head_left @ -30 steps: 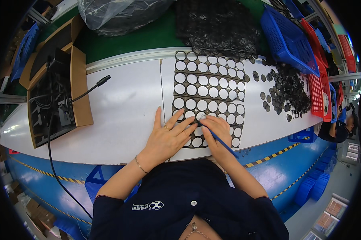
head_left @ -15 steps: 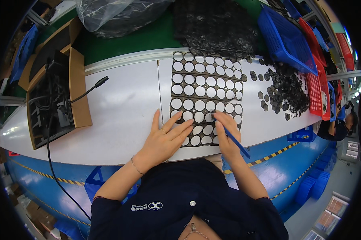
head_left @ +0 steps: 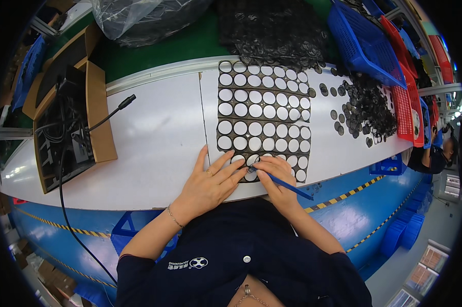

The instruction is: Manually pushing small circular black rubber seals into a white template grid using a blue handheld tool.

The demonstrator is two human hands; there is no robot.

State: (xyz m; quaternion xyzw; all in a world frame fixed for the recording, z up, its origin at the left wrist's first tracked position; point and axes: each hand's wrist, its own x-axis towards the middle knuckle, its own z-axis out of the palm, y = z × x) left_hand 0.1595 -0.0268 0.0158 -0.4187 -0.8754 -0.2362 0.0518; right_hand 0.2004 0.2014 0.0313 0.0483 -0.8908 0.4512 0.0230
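Observation:
Dark flat sheets [head_left: 261,121] with rows of round white circles lie side by side on the white table. My left hand [head_left: 203,184] rests flat at their near left edge, its fingers spread and the fingertips on the nearest rows. A slim blue hand tool [head_left: 292,187] is pinched in my right hand [head_left: 278,181]. Its tip reaches the nearest sheet, close beside my left fingertips; its exact kind is unclear. Part of the near rows is hidden under both hands.
Loose dark discs and rings [head_left: 366,110] are heaped at the right, near a red basket [head_left: 406,115] and a blue basket [head_left: 361,43]. More dark sheets [head_left: 272,33] lie at the back. An open cardboard box [head_left: 100,115] with cables stands left.
My right hand has moved nearer to me and to the left with the blue tool, which now lies flatter. The tool's tip is on a nearer row. My left hand has barely moved.

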